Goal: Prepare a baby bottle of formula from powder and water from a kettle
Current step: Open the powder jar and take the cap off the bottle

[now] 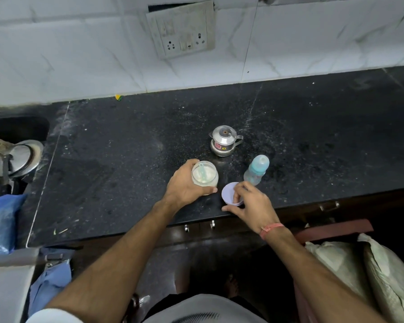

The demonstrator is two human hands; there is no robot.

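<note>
On the worktop (126, 159), left hand (184, 185) grips the open jar (205, 174); right hand (250, 203) holds its lid (230, 193), with the bottle (257, 170) just beyond.

A single wide-angle view, worn on the person's head, looks forward and steeply down across a black countertop (126, 159) toward the white tiled wall (79, 54) that fills the top of the frame, its lines bowed by the lens. It sits close above the work: both forearms enter from the bottom edge and reach up to the frame's centre, where the left hand (184, 185) and right hand (252, 203) lie near the counter's front edge. The lower part of the frame takes in the person's own torso and the floor below the counter.
</note>
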